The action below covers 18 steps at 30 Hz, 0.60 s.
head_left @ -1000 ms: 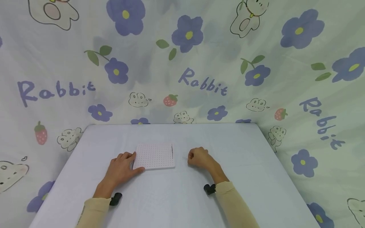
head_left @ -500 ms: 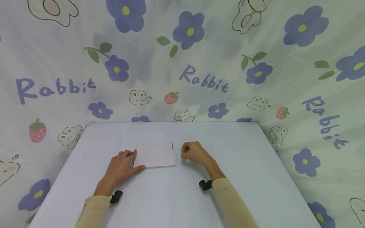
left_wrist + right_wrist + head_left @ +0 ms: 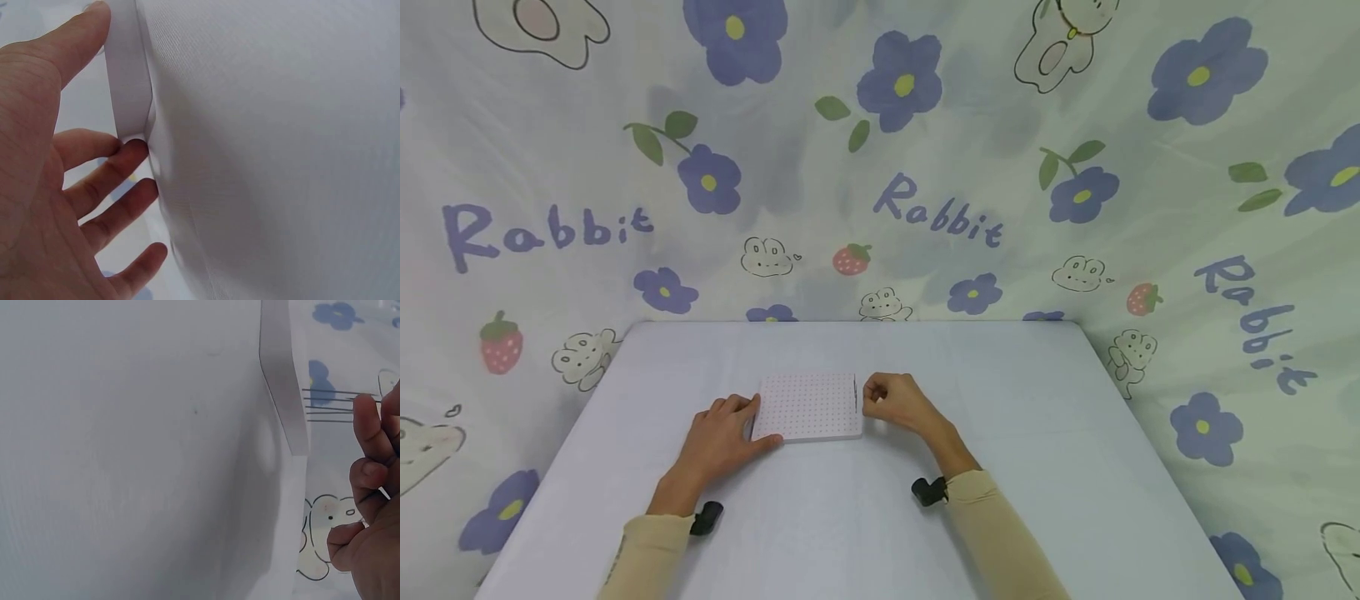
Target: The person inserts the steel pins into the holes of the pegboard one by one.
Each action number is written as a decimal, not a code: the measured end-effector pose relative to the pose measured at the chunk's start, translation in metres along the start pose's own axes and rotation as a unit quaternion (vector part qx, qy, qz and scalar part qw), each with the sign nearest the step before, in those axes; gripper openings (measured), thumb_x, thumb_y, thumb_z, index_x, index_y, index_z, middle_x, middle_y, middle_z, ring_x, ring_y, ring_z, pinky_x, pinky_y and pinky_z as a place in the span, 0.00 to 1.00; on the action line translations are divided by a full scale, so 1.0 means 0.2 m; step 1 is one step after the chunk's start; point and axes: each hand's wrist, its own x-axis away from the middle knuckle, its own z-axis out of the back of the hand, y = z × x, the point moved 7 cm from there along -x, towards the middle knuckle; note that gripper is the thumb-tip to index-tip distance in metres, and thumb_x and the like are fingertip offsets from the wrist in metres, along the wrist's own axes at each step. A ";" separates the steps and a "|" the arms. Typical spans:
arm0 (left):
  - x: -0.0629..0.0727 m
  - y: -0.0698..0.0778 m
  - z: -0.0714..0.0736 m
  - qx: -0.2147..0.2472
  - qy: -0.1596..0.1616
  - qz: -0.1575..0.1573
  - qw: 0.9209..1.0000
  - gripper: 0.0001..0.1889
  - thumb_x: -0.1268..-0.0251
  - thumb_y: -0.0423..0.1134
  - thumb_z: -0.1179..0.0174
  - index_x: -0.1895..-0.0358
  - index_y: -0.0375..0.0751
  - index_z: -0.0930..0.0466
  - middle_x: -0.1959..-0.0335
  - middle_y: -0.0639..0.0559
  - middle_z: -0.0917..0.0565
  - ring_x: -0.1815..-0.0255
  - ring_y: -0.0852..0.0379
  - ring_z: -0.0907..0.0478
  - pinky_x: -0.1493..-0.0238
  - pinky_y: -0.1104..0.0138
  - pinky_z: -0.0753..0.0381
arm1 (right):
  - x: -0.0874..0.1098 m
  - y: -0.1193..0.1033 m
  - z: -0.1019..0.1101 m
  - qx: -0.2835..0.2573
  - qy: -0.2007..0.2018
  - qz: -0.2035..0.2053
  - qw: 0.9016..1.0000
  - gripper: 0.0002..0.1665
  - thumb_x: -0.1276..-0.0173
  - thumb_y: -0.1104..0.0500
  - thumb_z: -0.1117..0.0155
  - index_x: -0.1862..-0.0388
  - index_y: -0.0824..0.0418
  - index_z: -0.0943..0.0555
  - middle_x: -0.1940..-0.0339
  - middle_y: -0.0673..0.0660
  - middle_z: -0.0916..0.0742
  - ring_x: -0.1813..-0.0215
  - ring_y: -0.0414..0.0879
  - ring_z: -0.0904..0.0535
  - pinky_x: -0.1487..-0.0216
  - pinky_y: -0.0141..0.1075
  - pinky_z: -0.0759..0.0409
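Note:
A white pegboard [image 3: 808, 408] with a grid of small holes lies on the table. My left hand [image 3: 718, 433] holds its near left corner, thumb along the front edge and fingers against the left side. A row of several thin dark needles [image 3: 855, 392] stands along the board's right edge; in the right wrist view these needles [image 3: 328, 414] project from the board towards the fingers. Beside that edge, my right hand [image 3: 895, 400] pinches a thin needle, now mostly hidden by the fingertips. Whether its tip touches the board cannot be made out.
A white-covered table [image 3: 1037, 392] lies under the board and both forearms. Behind and beside it hangs a patterned curtain [image 3: 805, 167] with flowers and rabbits. Each wrist wears a small black camera [image 3: 929, 492].
The right hand has moved left with the needle, up to the board's right edge. The left hand keeps its hold on the corner, and the board stays in place.

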 end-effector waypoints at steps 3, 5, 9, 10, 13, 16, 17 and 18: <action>0.00 0.00 0.00 -0.001 0.001 0.001 1.000 0.50 0.44 0.72 0.37 0.30 0.32 0.29 0.41 0.37 0.22 0.39 0.35 0.27 0.44 0.35 0.30 | 0.00 -0.01 -0.02 -0.010 -0.003 0.004 1.000 0.04 0.45 0.60 0.35 0.71 0.51 0.19 0.74 0.44 0.17 0.71 0.38 0.25 0.72 0.29 0.28; 0.00 0.00 0.00 -0.003 0.001 0.001 1.000 0.51 0.44 0.73 0.38 0.30 0.32 0.29 0.41 0.37 0.22 0.40 0.36 0.27 0.44 0.35 0.30 | -0.01 -0.01 -0.03 -0.015 -0.006 0.006 1.000 0.04 0.44 0.60 0.34 0.71 0.51 0.19 0.74 0.44 0.17 0.70 0.38 0.24 0.72 0.29 0.28; 0.00 0.00 0.00 -0.004 0.000 0.000 1.000 0.51 0.44 0.73 0.38 0.30 0.32 0.29 0.41 0.37 0.22 0.40 0.35 0.27 0.45 0.35 0.29 | -0.01 -0.01 -0.06 -0.020 -0.015 0.009 1.000 0.04 0.43 0.60 0.33 0.70 0.50 0.19 0.73 0.44 0.16 0.69 0.38 0.23 0.71 0.29 0.27; 0.01 0.00 0.00 -0.003 0.001 -0.001 1.000 0.51 0.44 0.73 0.38 0.30 0.32 0.28 0.41 0.36 0.22 0.40 0.35 0.27 0.45 0.35 0.29 | -0.01 -0.01 -0.06 -0.019 -0.016 0.009 1.000 0.04 0.42 0.60 0.33 0.71 0.50 0.19 0.73 0.44 0.16 0.69 0.38 0.23 0.72 0.29 0.26; 0.01 0.01 0.00 -0.001 0.002 -0.001 1.000 0.51 0.44 0.73 0.38 0.30 0.32 0.28 0.41 0.36 0.21 0.40 0.35 0.27 0.45 0.35 0.29 | -0.01 0.00 -0.08 -0.013 -0.020 0.009 1.000 0.04 0.42 0.60 0.33 0.70 0.50 0.19 0.73 0.44 0.16 0.69 0.38 0.23 0.72 0.29 0.26; 0.01 0.01 0.00 0.000 0.001 0.000 1.000 0.51 0.44 0.73 0.38 0.30 0.32 0.28 0.41 0.36 0.22 0.40 0.35 0.27 0.44 0.35 0.29 | -0.01 0.01 -0.09 -0.004 -0.023 0.008 1.000 0.03 0.42 0.59 0.33 0.70 0.50 0.19 0.72 0.43 0.16 0.69 0.38 0.23 0.73 0.29 0.26; 0.01 0.01 0.00 -0.001 0.000 0.000 1.000 0.51 0.44 0.73 0.38 0.30 0.32 0.28 0.41 0.36 0.22 0.40 0.35 0.27 0.44 0.36 0.30 | -0.01 0.01 -0.09 -0.002 -0.024 0.006 1.000 0.03 0.42 0.59 0.34 0.70 0.50 0.18 0.72 0.43 0.16 0.69 0.38 0.23 0.73 0.29 0.26; 0.01 0.01 0.00 -0.002 0.000 0.001 1.000 0.51 0.44 0.73 0.38 0.30 0.32 0.28 0.41 0.36 0.22 0.40 0.35 0.27 0.44 0.36 0.30 | -0.01 0.01 -0.10 -0.002 -0.026 0.004 1.000 0.03 0.42 0.59 0.34 0.70 0.51 0.18 0.72 0.44 0.16 0.69 0.38 0.24 0.73 0.29 0.26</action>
